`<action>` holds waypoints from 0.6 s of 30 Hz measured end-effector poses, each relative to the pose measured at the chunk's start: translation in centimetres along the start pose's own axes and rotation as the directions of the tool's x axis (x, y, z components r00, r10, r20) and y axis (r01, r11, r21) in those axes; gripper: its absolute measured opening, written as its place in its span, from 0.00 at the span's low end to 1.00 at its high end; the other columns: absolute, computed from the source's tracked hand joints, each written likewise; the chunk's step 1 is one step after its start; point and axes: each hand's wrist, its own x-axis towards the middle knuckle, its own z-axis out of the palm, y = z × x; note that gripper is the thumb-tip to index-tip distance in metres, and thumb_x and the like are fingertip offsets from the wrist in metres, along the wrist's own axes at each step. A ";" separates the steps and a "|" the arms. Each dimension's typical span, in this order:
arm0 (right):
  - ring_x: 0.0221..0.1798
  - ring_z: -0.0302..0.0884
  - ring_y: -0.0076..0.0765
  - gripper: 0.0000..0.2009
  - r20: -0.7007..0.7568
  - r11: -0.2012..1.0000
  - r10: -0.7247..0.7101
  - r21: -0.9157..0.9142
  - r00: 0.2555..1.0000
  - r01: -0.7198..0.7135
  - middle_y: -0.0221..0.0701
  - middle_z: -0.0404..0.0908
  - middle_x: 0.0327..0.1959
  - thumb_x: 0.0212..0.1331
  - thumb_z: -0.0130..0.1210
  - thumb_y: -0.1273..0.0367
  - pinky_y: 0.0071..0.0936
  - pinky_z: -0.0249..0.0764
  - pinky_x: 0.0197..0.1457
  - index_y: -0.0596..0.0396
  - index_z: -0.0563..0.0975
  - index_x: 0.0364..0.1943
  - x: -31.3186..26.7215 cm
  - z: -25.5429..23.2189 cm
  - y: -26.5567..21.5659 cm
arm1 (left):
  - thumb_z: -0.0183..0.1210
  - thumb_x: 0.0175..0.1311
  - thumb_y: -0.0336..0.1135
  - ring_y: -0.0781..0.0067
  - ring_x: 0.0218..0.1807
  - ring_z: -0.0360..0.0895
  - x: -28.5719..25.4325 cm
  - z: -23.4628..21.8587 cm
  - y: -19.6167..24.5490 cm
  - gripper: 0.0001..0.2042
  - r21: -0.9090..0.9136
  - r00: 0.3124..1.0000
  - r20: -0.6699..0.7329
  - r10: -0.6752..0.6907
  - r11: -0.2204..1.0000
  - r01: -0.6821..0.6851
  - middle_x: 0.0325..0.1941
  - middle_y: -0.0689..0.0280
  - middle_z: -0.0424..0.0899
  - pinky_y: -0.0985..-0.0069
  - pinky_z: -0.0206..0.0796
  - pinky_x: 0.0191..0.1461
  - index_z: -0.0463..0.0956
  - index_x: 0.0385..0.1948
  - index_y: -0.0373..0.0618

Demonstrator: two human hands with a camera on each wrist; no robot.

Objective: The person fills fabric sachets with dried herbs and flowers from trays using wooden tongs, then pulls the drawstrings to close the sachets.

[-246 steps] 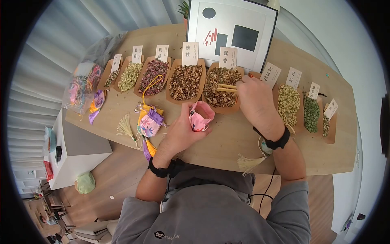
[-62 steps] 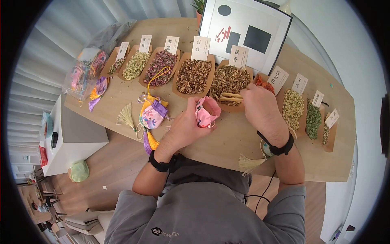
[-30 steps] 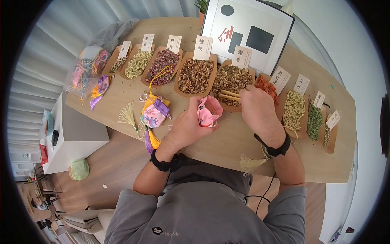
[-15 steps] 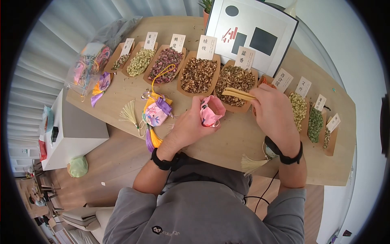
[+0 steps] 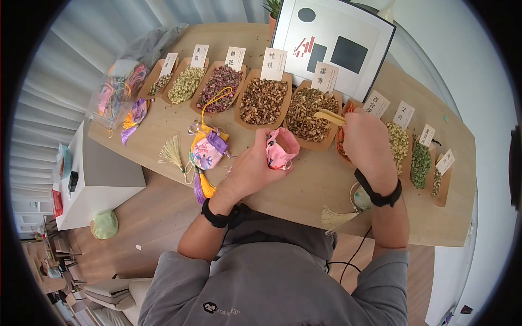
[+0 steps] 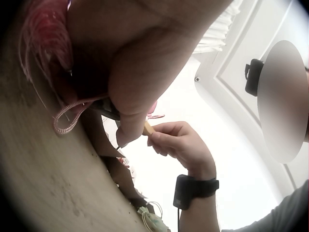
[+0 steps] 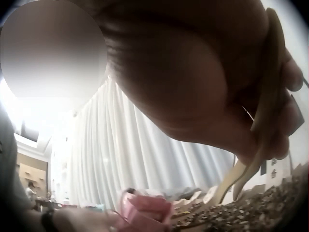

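My left hand (image 5: 253, 169) grips a small pink drawstring pouch (image 5: 283, 158), its mouth facing up and open, at the front of the table. Wooden tongs (image 5: 331, 117) are pinched in my right hand (image 5: 371, 145), with their tips over the right part of the brown chopped dried herbs (image 5: 307, 122). In the right wrist view the two curved tips of the tongs (image 7: 251, 162) sit close together, right at the herbs, and the pouch (image 7: 145, 212) shows lower left. A cord loop (image 6: 67, 118) of the pouch hangs below my left hand in the left wrist view.
Several card trays of dried flowers and herbs, such as pink buds (image 5: 218, 89) and green leaves (image 5: 421, 165), line the table with label cards. Finished-looking sachets (image 5: 209, 149) with tassels lie left. A plastic bag (image 5: 117, 95) stands far left, a framed board (image 5: 334, 27) behind.
Half a second ago the tongs were raised with tips parted, farther left over the herbs. Now they are lower, closer together and farther right in the same tray. My left hand keeps the pouch in place.
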 end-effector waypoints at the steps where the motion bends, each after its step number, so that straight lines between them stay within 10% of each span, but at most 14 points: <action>1: 0.47 0.91 0.55 0.06 0.040 0.998 0.030 -0.057 0.999 -0.027 0.47 0.88 0.40 0.61 0.62 0.76 0.47 0.87 0.53 0.63 0.87 0.37 0.3 0.5 0.2 | 0.79 0.63 0.40 0.60 0.56 0.91 0.0 0.0 -0.1 0.41 -0.016 1.000 -0.005 0.008 1.000 -0.008 0.55 0.52 0.88 0.65 0.81 0.58 0.60 0.73 0.42; 10: 0.54 0.88 0.59 0.06 0.280 0.991 -0.021 0.134 0.960 -0.017 0.46 0.88 0.44 0.70 0.63 0.71 0.52 0.83 0.59 0.61 0.85 0.39 1.3 1.1 0.0 | 0.79 0.63 0.42 0.56 0.57 0.90 0.0 -0.1 0.1 0.42 0.025 0.999 0.018 -0.027 0.999 0.026 0.56 0.50 0.88 0.63 0.81 0.59 0.59 0.74 0.43; 18: 0.51 0.87 0.59 0.03 0.148 0.993 -0.092 0.091 0.985 0.079 0.44 0.87 0.42 0.66 0.65 0.74 0.52 0.83 0.57 0.61 0.84 0.37 1.0 2.3 0.0 | 0.79 0.63 0.43 0.54 0.56 0.91 0.0 0.0 0.1 0.43 0.018 1.000 0.006 -0.009 1.000 0.009 0.54 0.49 0.88 0.63 0.81 0.58 0.59 0.74 0.43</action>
